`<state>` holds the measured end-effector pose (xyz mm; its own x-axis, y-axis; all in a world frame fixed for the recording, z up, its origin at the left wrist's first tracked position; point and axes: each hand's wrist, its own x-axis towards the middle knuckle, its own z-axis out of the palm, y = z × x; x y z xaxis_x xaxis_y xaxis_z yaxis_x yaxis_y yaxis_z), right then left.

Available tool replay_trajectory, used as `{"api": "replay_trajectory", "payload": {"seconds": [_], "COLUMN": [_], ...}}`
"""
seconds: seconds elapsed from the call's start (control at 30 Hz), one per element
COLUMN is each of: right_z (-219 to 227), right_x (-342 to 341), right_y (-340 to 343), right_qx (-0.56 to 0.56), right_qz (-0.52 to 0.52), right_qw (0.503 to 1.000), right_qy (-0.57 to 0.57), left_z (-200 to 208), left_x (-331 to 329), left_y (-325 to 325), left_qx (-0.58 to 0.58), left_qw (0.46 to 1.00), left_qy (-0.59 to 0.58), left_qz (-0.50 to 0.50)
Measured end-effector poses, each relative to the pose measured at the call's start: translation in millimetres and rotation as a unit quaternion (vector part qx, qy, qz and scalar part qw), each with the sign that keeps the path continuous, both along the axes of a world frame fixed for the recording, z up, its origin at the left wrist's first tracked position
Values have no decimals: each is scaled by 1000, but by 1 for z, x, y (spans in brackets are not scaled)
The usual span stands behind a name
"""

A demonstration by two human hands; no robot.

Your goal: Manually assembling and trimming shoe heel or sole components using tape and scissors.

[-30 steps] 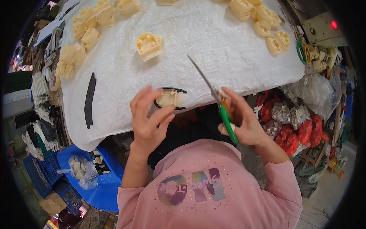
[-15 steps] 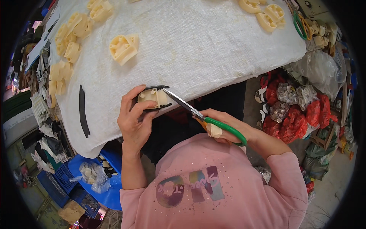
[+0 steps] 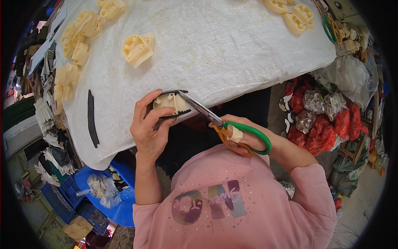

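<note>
My left hand (image 3: 150, 118) grips a cream plastic part (image 3: 171, 103), a hollow moulded piece with a black strip (image 3: 168, 92) wrapped along its outer edge. Both ends of the strip stick out past the part on the right. In my right hand (image 3: 244, 135) is a pair of scissors (image 3: 203, 110) with one green and one orange handle loop. Their blades reach up to the part's right side, near the upper strip end. A pale wrapping (image 3: 235, 133) covers one finger of that hand. Another black strip (image 3: 92, 118) lies loose on the white-covered table (image 3: 232, 45), left of my left hand.
Several cream parts (image 3: 81, 35) cluster along the table's left edge. One pair (image 3: 139, 50) sits nearer the middle, and more parts (image 3: 298, 18) rest at the far right. A blue stool (image 3: 120, 209) with a plastic bag stands lower left. Red bags (image 3: 321, 133) lie on the floor at right.
The scissor handles have spread apart, showing more of the orange loop, and the blades look wider. Both hands and the part have shifted slightly right in the picture, along with the whole scene.
</note>
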<state>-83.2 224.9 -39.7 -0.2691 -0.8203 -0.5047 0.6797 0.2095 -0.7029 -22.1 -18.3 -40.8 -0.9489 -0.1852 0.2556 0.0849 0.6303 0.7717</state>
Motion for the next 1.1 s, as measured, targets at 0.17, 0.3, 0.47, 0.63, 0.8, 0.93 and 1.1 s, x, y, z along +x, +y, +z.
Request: {"api": "replay_trajectory", "payload": {"seconds": [0.17,0.3,0.47,0.63,0.8,0.93,1.1], "right_z": [0,1,2,11,35,41,29], "right_x": [0,0,1,10,-3,-20,-44], "right_y": [-2,-2,3,14,20,13,-42], "right_qx": [-14,-49,-53,53,71,-70,-342], "right_qz": [-16,-15,-8,-39,-76,-205,-352], "right_qw": [1000,998,999,958,933,961,863], "right_qy": [-21,-21,7,279,344,171,120], "left_z": [-1,1,2,1,0,-1,-1], "left_x": [0,0,0,0,-2,-1,-2], "left_y": [-1,0,0,0,5,7,8], "left_qx": [4,4,-4,-3,-26,-30,-23], "left_qw": [1000,1000,1000,1000,999,999,999], "left_qy": [5,-2,-15,-6,19,19,8], "left_qz": [-8,-4,4,7,14,26,30]}}
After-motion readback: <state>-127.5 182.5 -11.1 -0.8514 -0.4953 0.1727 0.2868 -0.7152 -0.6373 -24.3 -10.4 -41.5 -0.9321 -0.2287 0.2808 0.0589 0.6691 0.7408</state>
